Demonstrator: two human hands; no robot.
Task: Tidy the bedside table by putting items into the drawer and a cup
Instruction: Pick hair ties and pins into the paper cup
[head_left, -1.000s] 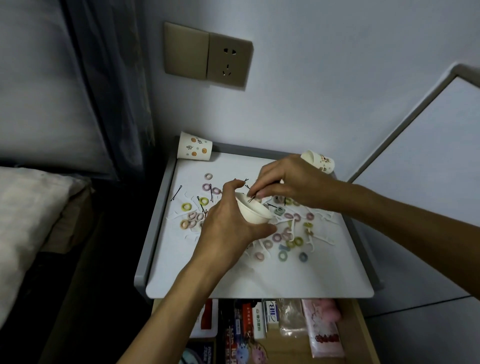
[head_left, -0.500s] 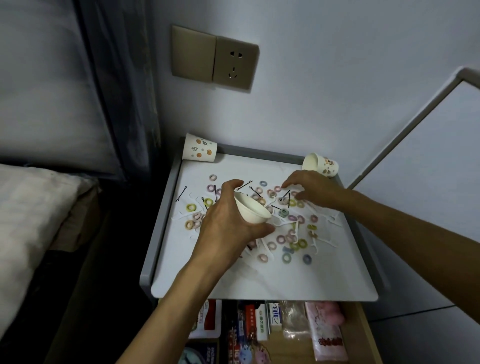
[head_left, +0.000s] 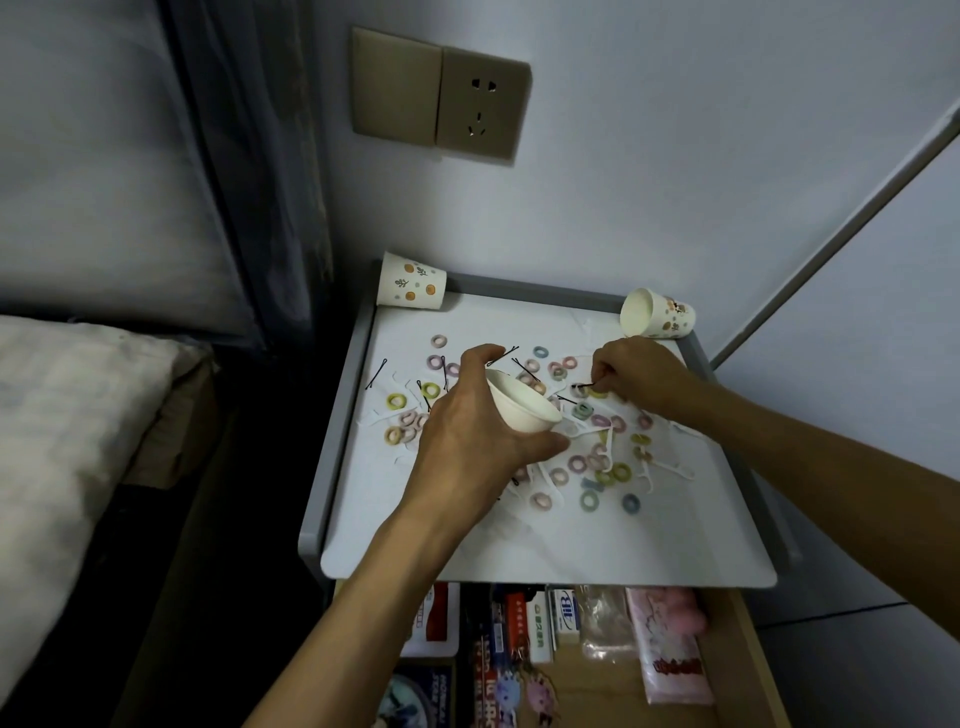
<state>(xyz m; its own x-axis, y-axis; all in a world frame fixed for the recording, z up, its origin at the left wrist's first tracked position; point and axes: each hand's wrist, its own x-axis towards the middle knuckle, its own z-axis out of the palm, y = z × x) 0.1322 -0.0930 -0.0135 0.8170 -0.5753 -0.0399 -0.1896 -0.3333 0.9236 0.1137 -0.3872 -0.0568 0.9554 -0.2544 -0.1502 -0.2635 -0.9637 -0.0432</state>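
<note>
Right hand (head_left: 641, 382) off cup (head_left: 522, 402) — hairpin (head_left: 583, 385) between fingertips (head_left: 603, 378)

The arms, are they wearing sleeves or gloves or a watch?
No. The left hand and right hand are bare, with no gloves, rings or watch showing. The left forearm and right forearm have no sleeves as far as the picture reaches.

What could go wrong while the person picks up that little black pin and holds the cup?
The white cup in the left hand is tipped sideways, so anything inside might slide out. The right hand pinches the thin black hairpin only by its fingertips; it could slip back among the hair ties. The right forearm hangs low over the floss picks and might sweep some off.
</note>
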